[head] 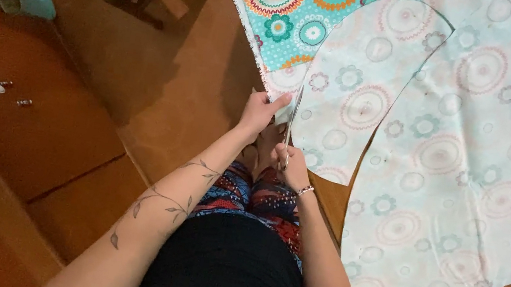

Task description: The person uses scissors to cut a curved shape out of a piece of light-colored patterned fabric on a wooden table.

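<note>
While the left hand pinches patterned fabric, the right hand grips scissors.

No packages, labels, signs or screens show anywhere in this view.

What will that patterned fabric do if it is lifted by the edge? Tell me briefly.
The patterned fabric probably flops and drapes: it lies flat, with soft folds. It looks thin and light, since the left hand holds its edge with a pinch. It may slide easily on the smooth brown floor when pushed.
</note>
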